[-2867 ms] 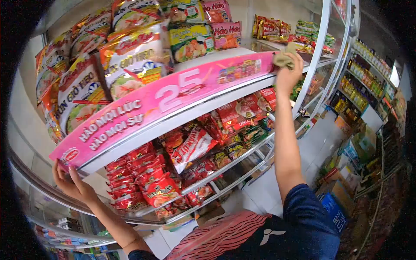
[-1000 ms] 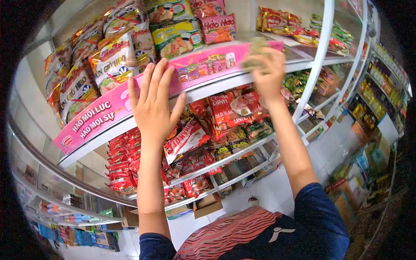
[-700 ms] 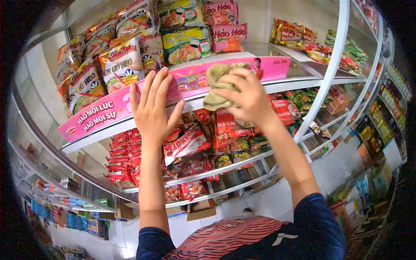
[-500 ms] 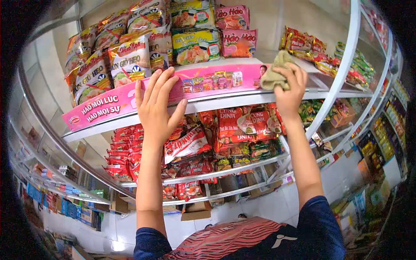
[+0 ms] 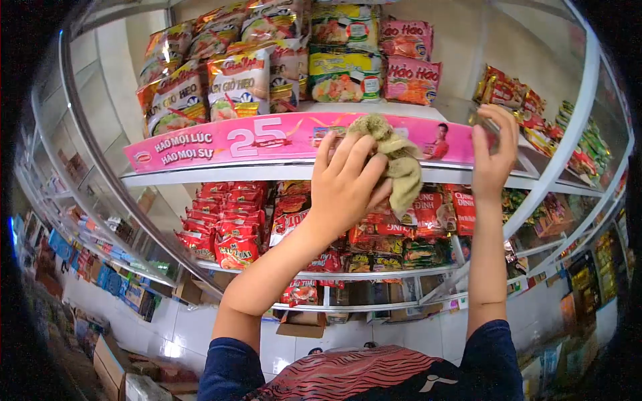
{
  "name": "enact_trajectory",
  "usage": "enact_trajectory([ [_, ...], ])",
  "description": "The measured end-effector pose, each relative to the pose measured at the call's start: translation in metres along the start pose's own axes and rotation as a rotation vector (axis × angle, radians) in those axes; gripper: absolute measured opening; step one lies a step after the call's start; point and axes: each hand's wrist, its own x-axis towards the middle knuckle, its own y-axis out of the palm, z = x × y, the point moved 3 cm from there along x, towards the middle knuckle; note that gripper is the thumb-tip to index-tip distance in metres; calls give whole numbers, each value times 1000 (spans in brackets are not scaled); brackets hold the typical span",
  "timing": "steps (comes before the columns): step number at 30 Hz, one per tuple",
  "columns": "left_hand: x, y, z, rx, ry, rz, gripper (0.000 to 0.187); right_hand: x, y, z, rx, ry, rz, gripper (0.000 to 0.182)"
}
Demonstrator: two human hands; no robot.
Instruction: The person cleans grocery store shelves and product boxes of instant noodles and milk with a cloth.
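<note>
A crumpled olive-green cloth is bunched in my left hand, against the middle of a pink promotional strip. The strip runs along the front edge of a white shelf. At the strip's right end is my right hand, fingers apart and slightly curled, with no cloth in it. Behind the strip stand packets of noodles: white-and-brown packs on the left, yellow-green packs in the middle and pink packs beside them.
Red noodle packets fill the shelf below. More packets lie at the right of the upper shelf. A slanting white frame post stands right of my right hand. An open cardboard box sits low down near the tiled floor.
The cloth has passed from my right hand to my left. My left hand has moved right to the strip's middle; my right hand is at its right end. The view has shifted.
</note>
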Motion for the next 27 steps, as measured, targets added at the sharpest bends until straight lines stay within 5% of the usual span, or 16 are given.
enact_trajectory([
  [8, 19, -10, 18, 180, -19, -100, 33, -8, 22, -22, -179, 60, 125, 14],
  [12, -17, -53, 99, 304, -59, -300, 42, -9, 20, -24, -149, 104, 141, 16],
  [15, -58, -115, 173, 630, -361, -255, 39, -10, 20, -26, -142, 99, 123, 16],
  [19, -86, -158, 228, 362, -456, -392, 29, -12, 21, -26, -195, 80, 140, 17],
  [22, -67, -141, 198, 260, -461, -185, 46, -13, 23, -23, -208, 43, 103, 18],
  [24, -47, -105, 149, 355, -246, -100, 68, -13, 23, -26, -206, 74, 104, 19],
  [27, -30, -74, 105, 413, -180, -84, 48, -15, 21, -29, -182, 96, 83, 18],
])
